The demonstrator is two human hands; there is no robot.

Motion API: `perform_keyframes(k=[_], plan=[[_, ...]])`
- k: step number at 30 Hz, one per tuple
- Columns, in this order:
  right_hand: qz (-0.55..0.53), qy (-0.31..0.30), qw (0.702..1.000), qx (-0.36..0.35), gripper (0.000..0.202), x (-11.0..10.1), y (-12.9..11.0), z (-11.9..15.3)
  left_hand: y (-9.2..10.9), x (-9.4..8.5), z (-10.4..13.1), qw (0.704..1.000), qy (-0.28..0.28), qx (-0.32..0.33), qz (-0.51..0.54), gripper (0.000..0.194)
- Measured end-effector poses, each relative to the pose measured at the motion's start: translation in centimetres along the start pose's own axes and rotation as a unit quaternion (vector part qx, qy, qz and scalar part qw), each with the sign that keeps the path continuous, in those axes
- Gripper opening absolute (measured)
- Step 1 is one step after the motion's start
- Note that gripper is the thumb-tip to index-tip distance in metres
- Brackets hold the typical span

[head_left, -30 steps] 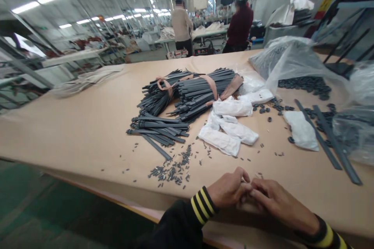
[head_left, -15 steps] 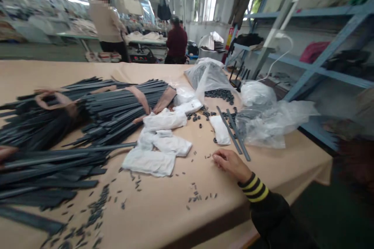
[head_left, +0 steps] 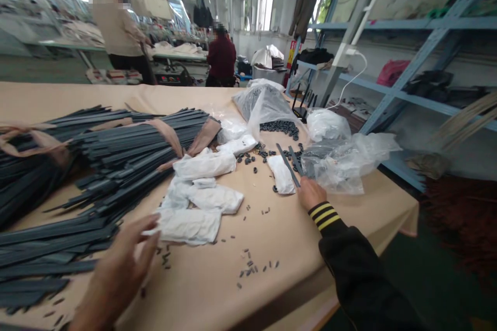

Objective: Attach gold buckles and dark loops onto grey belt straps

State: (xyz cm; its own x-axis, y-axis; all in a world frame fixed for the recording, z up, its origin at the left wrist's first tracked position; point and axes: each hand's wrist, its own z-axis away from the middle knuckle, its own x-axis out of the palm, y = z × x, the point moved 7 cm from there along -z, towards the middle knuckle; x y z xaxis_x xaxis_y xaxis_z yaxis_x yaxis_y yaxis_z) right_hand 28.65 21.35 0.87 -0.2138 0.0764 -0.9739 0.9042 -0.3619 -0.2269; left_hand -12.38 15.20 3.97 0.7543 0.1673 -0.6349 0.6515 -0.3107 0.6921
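Observation:
My right hand (head_left: 311,194) rests on the near ends of two dark flat strips (head_left: 288,165), its fingers closed over them and hiding those ends. Beside the strips lies a small white packet (head_left: 281,175). My left hand (head_left: 120,264), slightly blurred, hovers over the table's left part with thumb and fingers apart and nothing in it. Its fingertips are close to the nearest of several white cloth-like packets (head_left: 190,225). To its left are loose dark strips (head_left: 50,243), and a tied bundle of dark strips (head_left: 132,150) lies farther back.
Small dark pieces (head_left: 248,269) are scattered across the tan table (head_left: 202,289). Small dark rings spill from a clear plastic bag (head_left: 264,106). Crumpled plastic (head_left: 345,165) lies at the right, near a black router (head_left: 301,112) and blue shelving (head_left: 384,88). Two people stand beyond the table.
My left hand has come in from the left edge, away from the loose strips, toward the white packets. My right hand has reached forward onto the two strips. The view has swung right.

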Motion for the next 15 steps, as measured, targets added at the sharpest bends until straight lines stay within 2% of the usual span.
perform_keyframes(k=[2,4,6,8,10,12,15], plan=[[-0.016,-0.017,1.0,-0.018,0.013,-0.1,0.1,0.0,1.8,3.2,1.5,0.999,-0.026,-0.032,0.005,0.024],[-0.048,-0.035,0.997,-0.049,0.008,-0.4,0.1,0.2,4.0,7.0,2.8,0.992,-0.084,-0.069,0.071,0.024],[-0.089,-0.043,0.992,-0.083,0.012,-1.1,-0.2,1.3,5.9,10.2,3.8,0.971,-0.141,-0.114,0.155,0.027],[-0.133,-0.05,0.983,-0.117,0.019,-1.7,-1.3,3.5,7.5,12.6,4.5,0.939,-0.195,-0.157,0.235,0.032],[-0.2,-0.093,0.962,-0.161,0.023,-1.6,-3.2,7.0,8.7,14.0,4.7,0.901,-0.231,-0.193,0.313,0.035],[-0.337,-0.217,0.89,-0.22,0.02,-0.4,-5.8,11.7,9.3,14.5,4.4,0.862,-0.232,-0.223,0.392,0.033],[-0.417,-0.368,0.795,-0.244,0.017,1.7,-7.8,18.0,8.5,13.7,3.8,0.813,-0.156,-0.277,0.488,0.024]])
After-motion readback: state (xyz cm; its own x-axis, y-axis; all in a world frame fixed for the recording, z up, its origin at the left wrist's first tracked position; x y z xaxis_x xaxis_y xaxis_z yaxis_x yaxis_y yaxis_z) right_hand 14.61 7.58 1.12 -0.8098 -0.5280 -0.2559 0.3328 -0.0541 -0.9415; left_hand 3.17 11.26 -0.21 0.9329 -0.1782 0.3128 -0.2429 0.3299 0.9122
